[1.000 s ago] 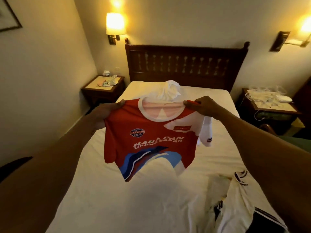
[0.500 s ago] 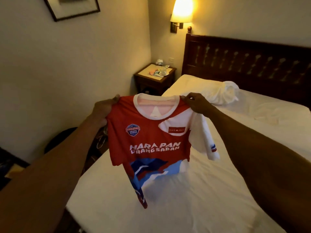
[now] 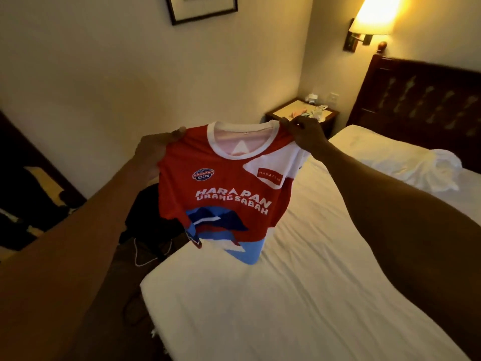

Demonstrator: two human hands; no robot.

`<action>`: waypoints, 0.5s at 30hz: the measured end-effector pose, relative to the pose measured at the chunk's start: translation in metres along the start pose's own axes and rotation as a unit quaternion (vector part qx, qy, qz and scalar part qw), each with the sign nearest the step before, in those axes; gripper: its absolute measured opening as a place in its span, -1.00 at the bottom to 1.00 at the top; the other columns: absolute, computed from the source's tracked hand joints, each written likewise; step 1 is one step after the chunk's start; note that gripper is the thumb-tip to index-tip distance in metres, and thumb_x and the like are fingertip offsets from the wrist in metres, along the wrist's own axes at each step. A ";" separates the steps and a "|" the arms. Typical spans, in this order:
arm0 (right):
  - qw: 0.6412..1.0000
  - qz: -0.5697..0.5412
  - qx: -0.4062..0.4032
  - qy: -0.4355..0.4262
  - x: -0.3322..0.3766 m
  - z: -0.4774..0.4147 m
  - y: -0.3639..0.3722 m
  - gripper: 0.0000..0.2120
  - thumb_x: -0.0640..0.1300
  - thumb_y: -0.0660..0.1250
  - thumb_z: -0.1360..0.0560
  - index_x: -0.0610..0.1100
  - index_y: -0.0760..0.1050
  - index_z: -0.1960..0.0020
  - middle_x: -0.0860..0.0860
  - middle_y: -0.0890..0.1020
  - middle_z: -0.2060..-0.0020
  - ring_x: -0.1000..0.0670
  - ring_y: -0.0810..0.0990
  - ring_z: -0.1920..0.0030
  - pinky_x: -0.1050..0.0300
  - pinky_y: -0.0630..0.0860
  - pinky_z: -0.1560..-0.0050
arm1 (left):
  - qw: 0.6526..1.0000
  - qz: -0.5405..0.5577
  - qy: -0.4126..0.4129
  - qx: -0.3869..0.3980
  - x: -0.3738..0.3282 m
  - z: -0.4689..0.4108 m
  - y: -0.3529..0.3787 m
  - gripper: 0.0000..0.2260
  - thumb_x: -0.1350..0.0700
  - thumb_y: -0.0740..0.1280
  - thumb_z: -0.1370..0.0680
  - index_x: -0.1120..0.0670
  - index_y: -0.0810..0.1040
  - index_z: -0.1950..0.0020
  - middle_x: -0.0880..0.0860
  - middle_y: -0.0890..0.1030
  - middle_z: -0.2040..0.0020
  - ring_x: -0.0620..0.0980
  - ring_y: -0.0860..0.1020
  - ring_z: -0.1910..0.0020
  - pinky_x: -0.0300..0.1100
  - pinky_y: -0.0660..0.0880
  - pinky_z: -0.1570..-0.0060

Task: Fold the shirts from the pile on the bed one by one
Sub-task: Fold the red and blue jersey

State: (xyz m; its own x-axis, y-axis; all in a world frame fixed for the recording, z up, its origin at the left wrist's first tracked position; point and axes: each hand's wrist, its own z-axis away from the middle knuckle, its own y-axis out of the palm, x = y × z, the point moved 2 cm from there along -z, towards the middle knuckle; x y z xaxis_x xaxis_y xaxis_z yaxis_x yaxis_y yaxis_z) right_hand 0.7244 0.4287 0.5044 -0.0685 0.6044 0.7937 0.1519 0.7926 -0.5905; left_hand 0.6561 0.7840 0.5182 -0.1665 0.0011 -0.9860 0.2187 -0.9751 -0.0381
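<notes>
Item: one red shirt (image 3: 229, 188) with a white collar and blue hem, front facing you, held up over the near corner of the bed (image 3: 286, 295). Your left hand (image 3: 153, 155) grips one shoulder; your right hand (image 3: 304, 134) pinches the other beside the collar. A crumpled white cloth (image 3: 440, 170) lies near the headboard (image 3: 421, 100), and a lit lamp (image 3: 374, 16) hangs above the nightstand (image 3: 302, 115).

A: Where is the shirt (image 3: 226, 183) hanging?
B: Between the left hand (image 3: 153, 155) and right hand (image 3: 304, 134), over the left edge of the bed (image 3: 286, 295). The nightstand (image 3: 294, 112) is standing behind it, left of the headboard (image 3: 421, 100).
</notes>
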 end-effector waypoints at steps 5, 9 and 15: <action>1.000 0.004 0.030 -0.008 -0.035 0.044 0.013 -0.58 0.12 0.26 -0.61 -0.24 0.61 -0.03 -0.15 0.65 0.03 -0.11 0.61 -0.01 0.04 0.56 -0.10 | 0.991 -0.045 -0.086 0.093 0.051 0.049 -0.010 -0.57 -0.08 0.50 -0.44 0.18 0.64 -0.17 0.18 0.71 -0.06 0.11 0.71 0.04 -0.07 0.64 0.14; 0.998 0.036 0.047 0.029 -0.102 0.106 0.028 -0.61 0.16 0.25 -0.60 -0.16 0.61 0.10 -0.17 0.62 0.13 -0.13 0.56 0.07 0.01 0.44 0.03 | 0.980 -0.044 -0.146 0.127 0.131 0.093 0.003 -0.55 -0.09 0.46 -0.50 0.15 0.60 -0.28 0.22 0.64 -0.21 0.14 0.66 -0.10 0.09 0.58 -0.16; 0.988 0.052 0.058 0.137 -0.254 0.220 0.069 -0.58 0.15 0.23 -0.61 -0.07 0.39 0.32 -0.01 0.46 0.37 -0.06 0.45 0.22 0.04 0.34 0.11 | 0.959 -0.036 -0.234 0.153 0.282 0.157 0.049 -0.35 -0.37 0.39 -0.40 0.05 0.60 -0.30 0.17 0.69 -0.13 0.12 0.66 -0.10 0.06 0.58 -0.17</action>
State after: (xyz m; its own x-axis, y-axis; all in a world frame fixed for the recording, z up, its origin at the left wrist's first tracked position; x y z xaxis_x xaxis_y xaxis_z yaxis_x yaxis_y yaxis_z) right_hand 0.5354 0.3480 0.2299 0.2125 0.6507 0.7290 0.0292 0.7415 -0.6703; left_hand 0.4685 0.7020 0.2638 -0.5997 0.0414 -0.7992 -0.0906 -0.9958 0.0164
